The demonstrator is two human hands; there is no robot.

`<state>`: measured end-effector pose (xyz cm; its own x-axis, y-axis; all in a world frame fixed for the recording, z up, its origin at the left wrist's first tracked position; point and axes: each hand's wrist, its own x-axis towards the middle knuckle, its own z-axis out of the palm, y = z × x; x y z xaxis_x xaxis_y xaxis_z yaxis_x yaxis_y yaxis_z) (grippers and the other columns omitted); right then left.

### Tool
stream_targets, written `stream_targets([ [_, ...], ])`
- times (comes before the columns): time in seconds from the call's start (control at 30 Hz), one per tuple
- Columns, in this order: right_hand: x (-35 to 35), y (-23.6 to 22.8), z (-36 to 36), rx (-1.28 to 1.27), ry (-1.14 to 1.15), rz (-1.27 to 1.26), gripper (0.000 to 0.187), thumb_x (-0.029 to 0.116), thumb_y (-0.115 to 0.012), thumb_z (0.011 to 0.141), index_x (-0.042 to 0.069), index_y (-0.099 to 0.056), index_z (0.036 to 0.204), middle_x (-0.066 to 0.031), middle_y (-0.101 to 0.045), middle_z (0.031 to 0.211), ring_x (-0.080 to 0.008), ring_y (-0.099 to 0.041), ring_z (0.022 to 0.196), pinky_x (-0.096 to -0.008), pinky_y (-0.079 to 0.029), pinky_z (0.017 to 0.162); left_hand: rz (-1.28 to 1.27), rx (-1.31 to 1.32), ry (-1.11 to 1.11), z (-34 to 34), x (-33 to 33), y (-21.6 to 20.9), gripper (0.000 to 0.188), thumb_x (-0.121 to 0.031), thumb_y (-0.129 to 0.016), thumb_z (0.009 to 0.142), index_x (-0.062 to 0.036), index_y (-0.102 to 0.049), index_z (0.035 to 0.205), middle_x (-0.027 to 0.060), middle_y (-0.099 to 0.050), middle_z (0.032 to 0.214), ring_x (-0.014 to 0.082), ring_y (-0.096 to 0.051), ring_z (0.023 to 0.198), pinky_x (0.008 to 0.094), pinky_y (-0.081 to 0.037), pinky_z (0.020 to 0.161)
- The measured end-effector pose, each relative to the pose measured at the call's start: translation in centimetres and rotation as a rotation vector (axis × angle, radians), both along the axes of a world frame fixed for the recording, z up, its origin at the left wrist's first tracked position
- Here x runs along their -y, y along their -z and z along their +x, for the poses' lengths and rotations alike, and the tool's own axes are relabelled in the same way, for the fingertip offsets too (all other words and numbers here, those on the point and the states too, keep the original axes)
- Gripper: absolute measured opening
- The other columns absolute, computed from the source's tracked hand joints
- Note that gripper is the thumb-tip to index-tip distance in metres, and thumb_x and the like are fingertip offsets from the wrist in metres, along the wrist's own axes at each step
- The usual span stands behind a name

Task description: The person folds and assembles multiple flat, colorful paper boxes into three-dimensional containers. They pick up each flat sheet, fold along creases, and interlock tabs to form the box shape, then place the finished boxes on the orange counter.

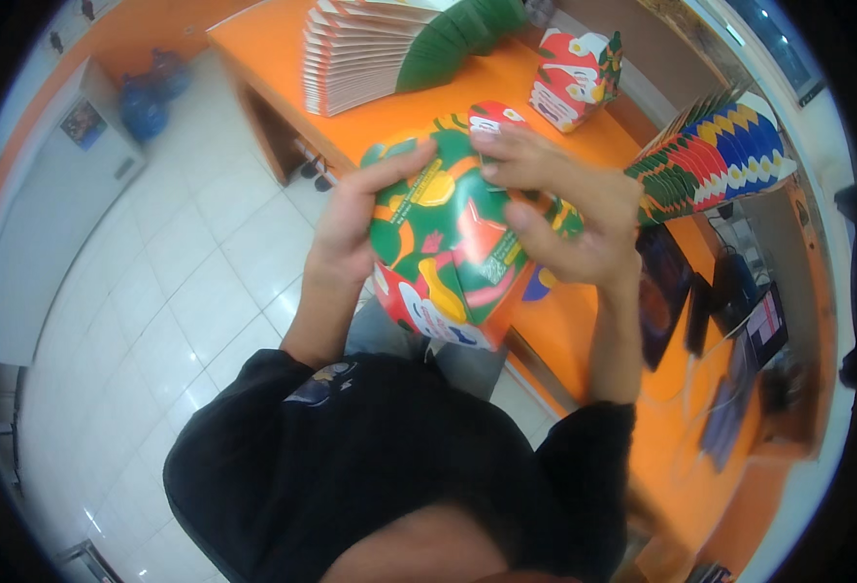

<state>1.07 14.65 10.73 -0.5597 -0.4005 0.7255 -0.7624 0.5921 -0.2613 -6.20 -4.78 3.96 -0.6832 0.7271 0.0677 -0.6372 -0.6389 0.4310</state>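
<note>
Above my lap, at the near edge of the orange table, I have a patterned cardboard food box [428, 243] in green, red, yellow and orange. My left hand [355, 209] grips its left side, with the fingers reaching over the upper edge. On the opposite side, my right hand [574, 204] has its fingers bent over the top flaps and its thumb on the green panel. Part of the box's far side is hidden by the right hand. A similar folded box [576, 83] stands beyond it on the table.
A fanned row of flat box blanks [360, 63] lies on the orange table [263, 49] at the far side. More patterned blanks [710, 160] are stacked at the right. A dark tablet-like device [661, 291], a phone [766, 321] and cables lie nearer right. Blue water bottles [144, 105] stand on the tiled floor.
</note>
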Motion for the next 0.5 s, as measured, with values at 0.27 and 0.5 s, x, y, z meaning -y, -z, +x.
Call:
stream_targets([
  [0.27,0.5,0.5,-1.2,0.124,0.085,0.05,0.015,0.005,-0.054,0.093,-0.003,-0.064,0.103,-0.0103,-0.069,0.111,-0.0209,-0.063,0.11,-0.0314,-0.051,0.089,0.015,0.033,-0.095,-0.2,-0.5,0.4,0.027,-0.013,-0.057,0.094,0.0022,-0.055,0.116,0.0133,-0.065,0.11,0.0207,-0.067,0.093,0.0319,-0.055,0.082],
  [0.5,0.4,0.9,-0.8,0.563,0.061,-0.458,0.021,0.008,-0.049,0.098,-0.001,-0.054,0.117,-0.0105,-0.063,0.119,-0.0201,-0.063,0.109,-0.0286,-0.049,0.091,-0.406,-0.459,-0.441,2.7,-0.8,-1.0,0.034,-0.014,-0.066,0.088,0.0018,-0.056,0.116,0.0066,-0.064,0.102,0.0126,-0.061,0.093,0.0255,-0.049,0.08],
])
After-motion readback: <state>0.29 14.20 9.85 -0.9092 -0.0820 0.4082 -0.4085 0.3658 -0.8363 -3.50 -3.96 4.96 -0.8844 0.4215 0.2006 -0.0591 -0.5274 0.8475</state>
